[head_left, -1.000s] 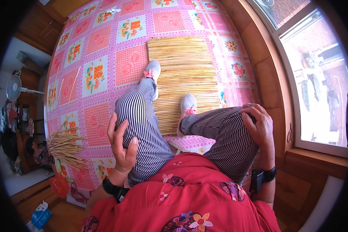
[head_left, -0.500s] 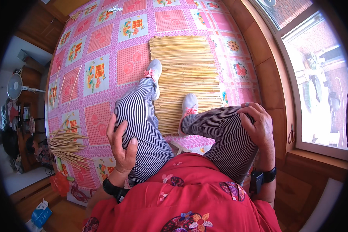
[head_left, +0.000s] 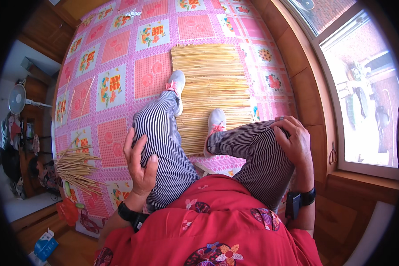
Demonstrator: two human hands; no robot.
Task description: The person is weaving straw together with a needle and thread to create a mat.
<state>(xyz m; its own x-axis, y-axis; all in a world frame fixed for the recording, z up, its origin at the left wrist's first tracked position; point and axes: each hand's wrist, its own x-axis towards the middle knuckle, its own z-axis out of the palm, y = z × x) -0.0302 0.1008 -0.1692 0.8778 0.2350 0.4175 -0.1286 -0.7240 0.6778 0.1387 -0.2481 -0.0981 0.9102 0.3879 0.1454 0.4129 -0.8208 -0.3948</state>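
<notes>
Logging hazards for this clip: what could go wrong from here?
1. The right shoe is on the stick mat, the left shoe at its left edge; weight might crack or shift sticks.
2. Neither left hand nor right hand holds the mat, so a foot slip could skew it.
3. Loose sticks fan out near the cloth's left edge; a bump might knock some off.

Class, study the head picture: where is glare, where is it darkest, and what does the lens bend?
Head view: glare whitens the window, washing out much of the scene outside; head view: corners black, wooden cabinet at upper left dim; head view: the pink cloth bows outward at left; head view: the left hand and right hand look reasonably sharp.
</notes>
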